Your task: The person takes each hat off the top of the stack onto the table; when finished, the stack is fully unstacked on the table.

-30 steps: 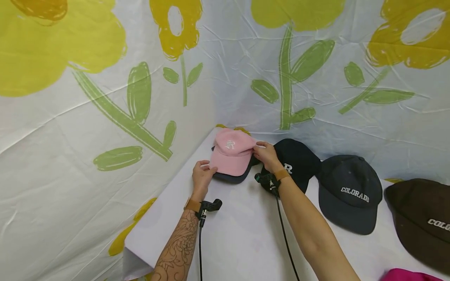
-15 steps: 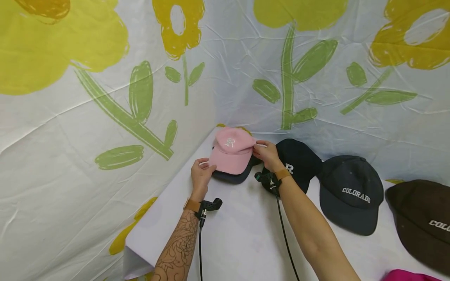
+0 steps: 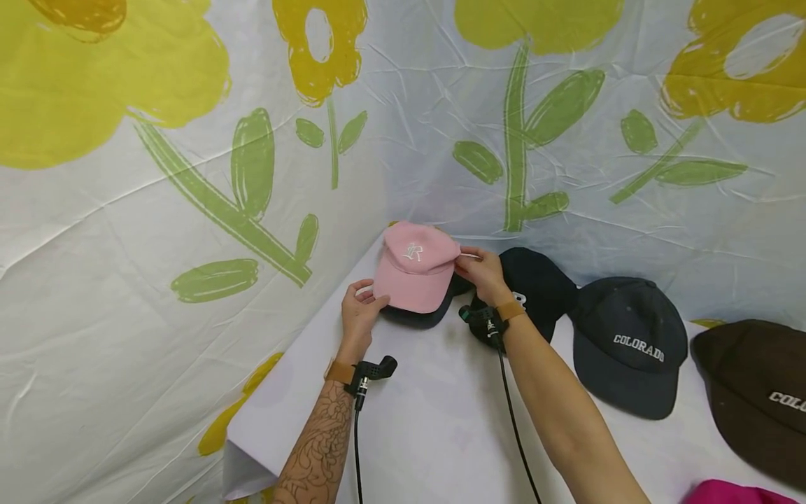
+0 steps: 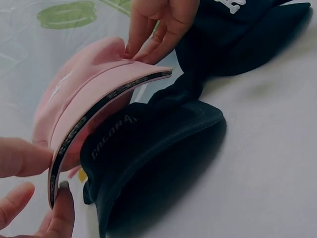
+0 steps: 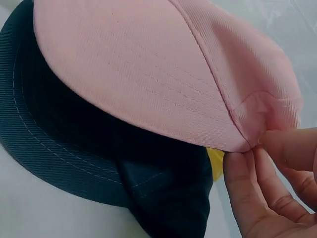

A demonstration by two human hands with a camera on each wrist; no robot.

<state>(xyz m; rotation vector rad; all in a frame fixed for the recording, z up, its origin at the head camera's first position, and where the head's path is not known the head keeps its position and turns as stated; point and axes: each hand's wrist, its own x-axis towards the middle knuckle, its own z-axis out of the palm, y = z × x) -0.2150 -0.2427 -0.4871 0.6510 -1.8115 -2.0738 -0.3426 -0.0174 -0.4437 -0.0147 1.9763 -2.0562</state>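
Both hands hold a pink baseball cap (image 3: 415, 280) with a white letter emblem, raised above a dark navy cap (image 3: 418, 320) on the table. My left hand (image 3: 359, 315) pinches the left edge of the pink brim between thumb and fingers. On the other side my right hand (image 3: 481, 273) pinches the cap where brim and crown meet. In the left wrist view a gap shows between the pink cap (image 4: 84, 99) and the navy cap (image 4: 158, 148), which bears faint lettering. The right wrist view has the pink brim (image 5: 124, 64) over the navy brim (image 5: 49, 153).
A black cap (image 3: 535, 280) with a white letter lies behind my right wrist. Farther right are a dark grey "COLORADO" cap (image 3: 626, 350), a brown cap (image 3: 749, 392) and part of a magenta item (image 3: 730, 493). Flower-printed cloth (image 3: 403, 140) stands behind the white table (image 3: 434, 420).
The pink cap has risen slightly, its crown lifting farther from the navy cap. Both hands keep their grip, and the right hand has moved up a little.
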